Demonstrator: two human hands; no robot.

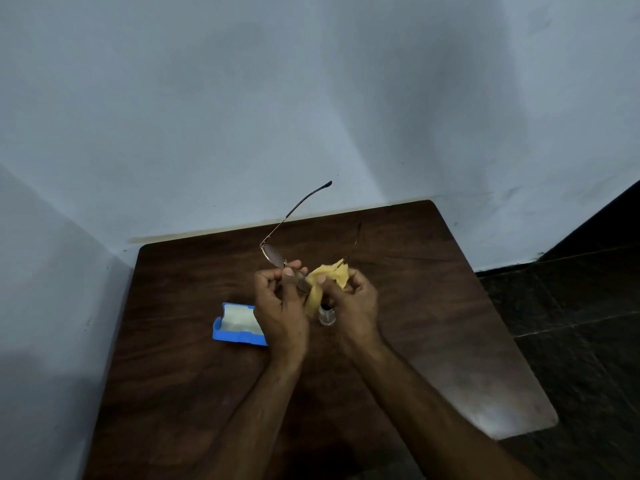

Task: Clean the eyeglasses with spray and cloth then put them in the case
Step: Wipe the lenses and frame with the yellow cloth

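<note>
Your left hand (280, 306) pinches the eyeglasses (273, 255) near the bridge, thumb and fingers curled onto the frame. Your right hand (353, 303) grips the yellow cloth (332, 275), bunched over the other lens. The glasses are held above the table (415, 306), with both temples unfolded and pointing away from you. Just below your hands stands the small spray bottle (327, 317). The blue case (230, 336) lies open to the left, showing only its pale lining. Spraying looks done, and you appear to be wiping 1 of the 2 lenses. Left to do: finish wiping, fold the temples and case the glasses.
</note>
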